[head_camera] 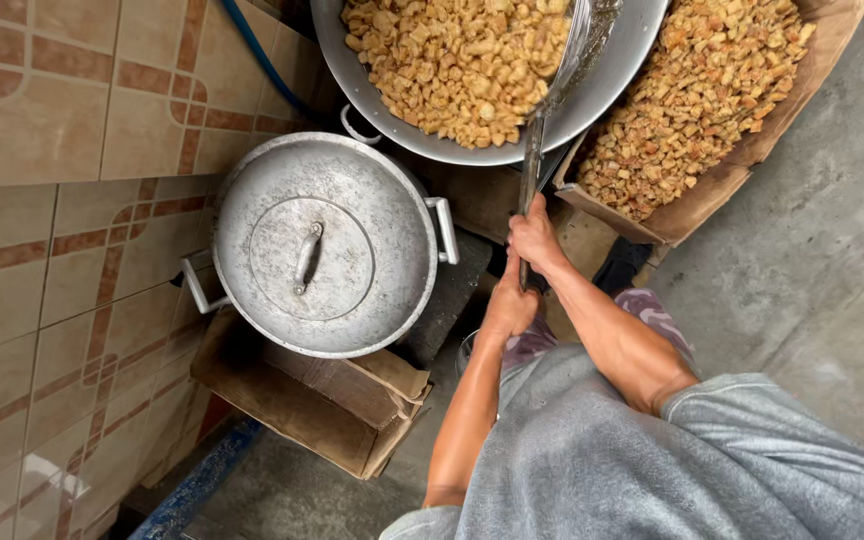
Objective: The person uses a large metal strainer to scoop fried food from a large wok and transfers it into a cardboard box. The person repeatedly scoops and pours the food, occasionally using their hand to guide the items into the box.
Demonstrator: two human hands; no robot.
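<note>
Both hands, left hand (508,308) below right hand (535,238), fingers wrapped tight around a long metal ladle (550,110), stacked for leverage. Its head sits far, in the wide pan (642,40) of fried golden chunks (452,60). Lidded pot (324,245) left; lined box (752,150) right.

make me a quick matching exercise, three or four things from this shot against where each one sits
Things:
1. lidded pot
2. wide pan
3. cardboard box
4. right hand

Places:
A. top right, full of fried pieces
B. on the long metal handle, above the left hand
C. beside the tiled wall
D. top centre, holding fried pieces

Pairs: 1-C, 2-D, 3-A, 4-B
</note>
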